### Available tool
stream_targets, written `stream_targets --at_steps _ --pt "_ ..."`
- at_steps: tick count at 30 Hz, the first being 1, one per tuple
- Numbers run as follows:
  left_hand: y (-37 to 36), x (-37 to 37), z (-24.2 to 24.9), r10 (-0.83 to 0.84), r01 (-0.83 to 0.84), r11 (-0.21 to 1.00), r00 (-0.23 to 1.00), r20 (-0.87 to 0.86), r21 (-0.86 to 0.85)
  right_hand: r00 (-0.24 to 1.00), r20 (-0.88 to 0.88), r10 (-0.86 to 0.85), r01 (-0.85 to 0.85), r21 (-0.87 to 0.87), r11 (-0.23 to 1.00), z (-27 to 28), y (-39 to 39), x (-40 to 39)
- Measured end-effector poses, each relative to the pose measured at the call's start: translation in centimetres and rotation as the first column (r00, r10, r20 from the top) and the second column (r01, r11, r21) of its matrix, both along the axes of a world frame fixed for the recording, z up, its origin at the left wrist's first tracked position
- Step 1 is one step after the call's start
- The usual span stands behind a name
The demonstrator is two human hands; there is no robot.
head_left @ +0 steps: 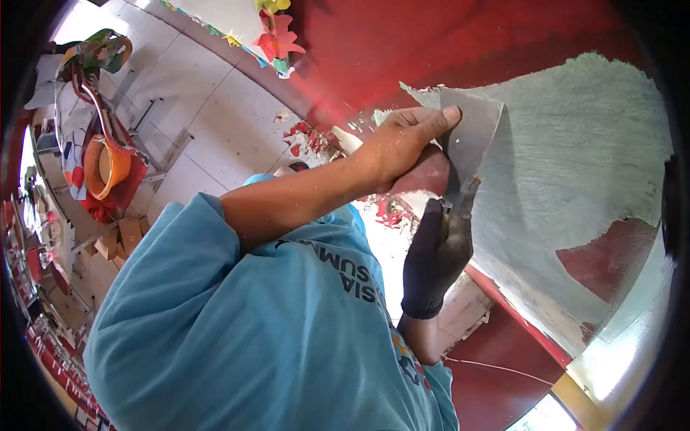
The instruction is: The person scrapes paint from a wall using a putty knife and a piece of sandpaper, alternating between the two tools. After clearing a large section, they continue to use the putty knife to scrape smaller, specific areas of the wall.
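Observation:
My bare left hand (417,140) is closed on a thin grey sheet (476,123), its thumb pressed flat near the sheet's upper left part. Below that palm shows a reddish-brown patch; whether it belongs to the sheet is unclear. A dark glove covers my right hand (440,248), whose thumb and fingers close round the lower end of the same sheet. Something small and yellowish shows between the gloved fingers, too hidden to name. Right behind both hands is a wall surface (575,136) of rough grey-green, with red paint around it.
A red patch (607,258) remains on the grey-green surface. Red and white flakes (309,140) lie on the tiled floor (230,115). An orange container (108,167) stands at the left, near cardboard boxes (128,237). Paper flowers (277,36) hang at the top.

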State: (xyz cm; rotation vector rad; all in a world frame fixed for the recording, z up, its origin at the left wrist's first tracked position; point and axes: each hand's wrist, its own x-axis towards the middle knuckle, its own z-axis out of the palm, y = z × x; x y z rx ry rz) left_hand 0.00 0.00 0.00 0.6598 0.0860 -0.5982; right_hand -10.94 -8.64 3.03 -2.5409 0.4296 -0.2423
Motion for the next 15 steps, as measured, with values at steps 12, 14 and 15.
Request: stream_targets --at_steps 12,14,15 --pt "0.3 0.3 0.4 -0.055 0.055 0.998 0.998 0.012 0.016 0.991 0.129 0.048 -0.050 0.013 0.999 -0.4 0.2 -0.1" --pt "0.4 -0.2 1.4 -0.083 0.082 0.994 0.996 0.013 0.076 0.987 0.142 0.069 -0.066 -0.028 0.997 0.1 -0.5 -0.7" --pt "0.6 -0.2 1.8 -0.098 0.093 0.985 0.995 0.030 0.144 0.980 0.171 0.104 -0.094 -0.063 0.994 0.4 -0.6 -0.8"
